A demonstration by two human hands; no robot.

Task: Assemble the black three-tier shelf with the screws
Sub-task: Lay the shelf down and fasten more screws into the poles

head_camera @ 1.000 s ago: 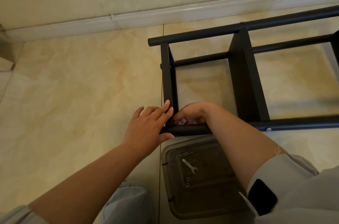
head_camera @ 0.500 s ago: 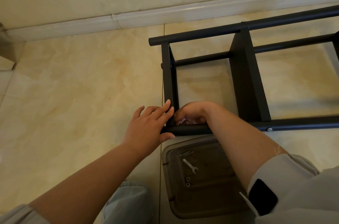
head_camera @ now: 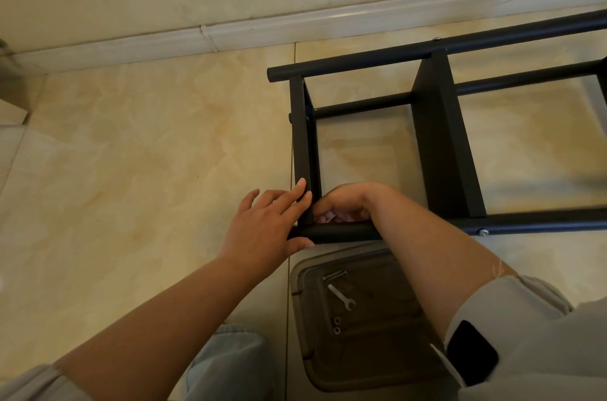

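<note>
Left hand (head_camera: 262, 229), fingers pressed flat together, braces the black metal shelf frame (head_camera: 307, 151); right hand (head_camera: 345, 203) curls inside, its pinch hidden, so a slip could cross-thread the joint.

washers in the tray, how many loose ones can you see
2. The upper washer and the lower washer lie close together on the tray floor, below the small wrench. The right forearm covers part of the tray, so more may be hidden.
</note>
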